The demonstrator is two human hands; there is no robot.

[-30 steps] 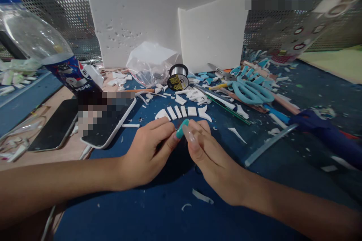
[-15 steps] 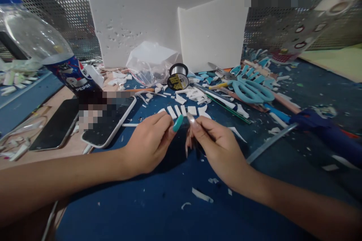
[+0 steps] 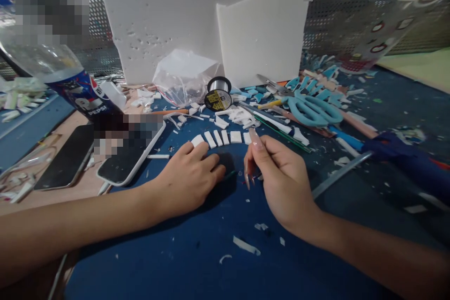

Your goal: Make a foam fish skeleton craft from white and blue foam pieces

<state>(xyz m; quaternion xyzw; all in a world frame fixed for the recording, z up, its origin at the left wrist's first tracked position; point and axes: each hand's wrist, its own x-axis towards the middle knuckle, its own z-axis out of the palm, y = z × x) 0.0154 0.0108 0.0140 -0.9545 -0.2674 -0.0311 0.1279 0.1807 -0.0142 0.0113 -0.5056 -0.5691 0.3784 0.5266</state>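
My left hand rests palm down on the blue mat, its fingers curled and their tips hidden. It lies just in front of a curved row of small white pieces, near the leftmost white piece. A teal thumbnail shows beside it. My right hand is raised slightly at the right end of the row, thumb and curled fingers drawn together in a pinch. Whatever either hand holds, if anything, is hidden. Long glossy nails show on the right fingers, one covering part of a white piece.
Behind the row stand a line spool and a plastic bag before white foam blocks. Blue scissors and a glue gun lie right. Two phones and a Pepsi bottle are left. White scraps lie in front.
My hands have moved apart from near-touching. The left has turned palm down and lowered to the mat; the right has shifted a little right. The view has turned slightly.
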